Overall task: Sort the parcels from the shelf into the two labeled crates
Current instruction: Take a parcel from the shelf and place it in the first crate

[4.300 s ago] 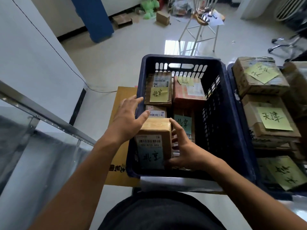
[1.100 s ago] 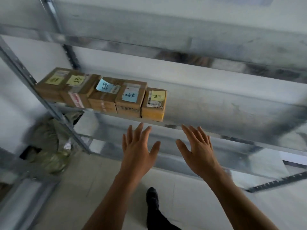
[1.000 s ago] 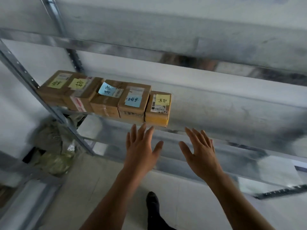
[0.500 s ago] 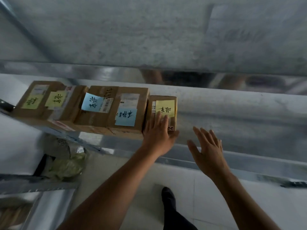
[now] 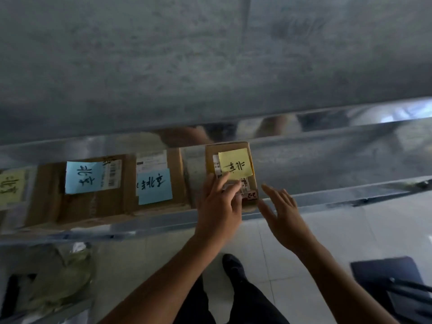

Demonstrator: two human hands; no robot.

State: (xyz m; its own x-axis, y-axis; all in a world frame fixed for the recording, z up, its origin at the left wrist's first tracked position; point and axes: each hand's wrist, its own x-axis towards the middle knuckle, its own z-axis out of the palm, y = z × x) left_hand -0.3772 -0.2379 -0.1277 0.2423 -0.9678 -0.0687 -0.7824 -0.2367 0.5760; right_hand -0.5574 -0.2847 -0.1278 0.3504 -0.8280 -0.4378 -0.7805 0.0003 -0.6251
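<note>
Now, aim for a two-sided hold on the small parcel (image 5: 230, 150), set on the shelf (image 5: 327, 199) at 12 o'clock from the body, standing apart from its neighbours and marked by a yellow note (image 5: 235, 166). Mind the left hand (image 5: 218, 206): laid on the near top face of the parcel, fingers loosely bent over the printed label, touching and pressing, not wrapped round anything. Mind the right hand (image 5: 284, 220) too: spread wide, holding nothing, hovering at 3 o'clock of the parcel, just beside its near right corner and seemingly short of contact. Bring that open palm flat against the right wall, then slide the left fingers off the top onto the 9 o'clock wall, using the gap toward the parcel with the blue note (image 5: 159, 181). Squeeze from both sides rather than pinching from above: probably a light cardboard box, easy to dent or to tip over the front rim toward 6 o'clock. Avoid rubbing the yellow note, apparently stuck on by one edge only and needed for choosing the crate. Draw the box straight toward 6 o'clock, keep it level, clear the rim before lowering. Turn the writing upright, appearing inverted from this side, before deciding on a destination.
</note>
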